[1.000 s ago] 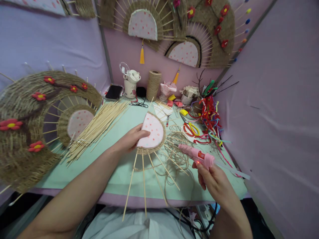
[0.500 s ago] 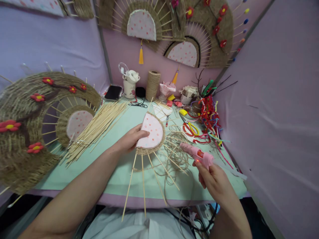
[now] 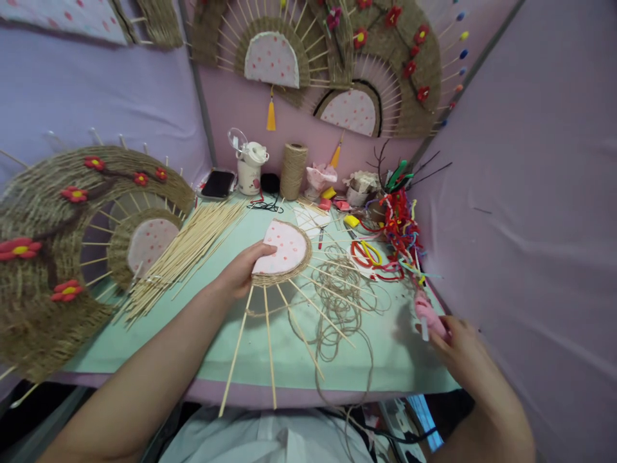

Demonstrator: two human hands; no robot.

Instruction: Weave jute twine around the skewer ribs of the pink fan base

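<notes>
My left hand point(image 3: 248, 265) grips the straight edge of a half-round fan piece point(image 3: 285, 249), thumb on its white, pink-dotted face. Woven twine rims its curve, and several thin sticks fan out towards me and to the right. At the table's right edge my right hand point(image 3: 450, 337) is closed round a pink glue gun point(image 3: 432, 321), partly hidden by the fingers. Loose twine point(image 3: 340, 302) lies in tangled loops beneath and beside the sticks, between my two hands. One strand runs over the front edge.
Bamboo sticks point(image 3: 193, 251) lie in a pile at left, beside a large woven fan point(image 3: 62, 193) with red flowers. A twine spool point(image 3: 294, 172), white jug point(image 3: 250, 170) and phone point(image 3: 218, 184) stand or lie at the back. Scissors point(image 3: 369, 253) and coloured pipe cleaners point(image 3: 400, 222) are at right.
My right hand has carried the glue gun right and down to the table's right side, turning it. The fan piece in my left hand has shifted slightly left.
</notes>
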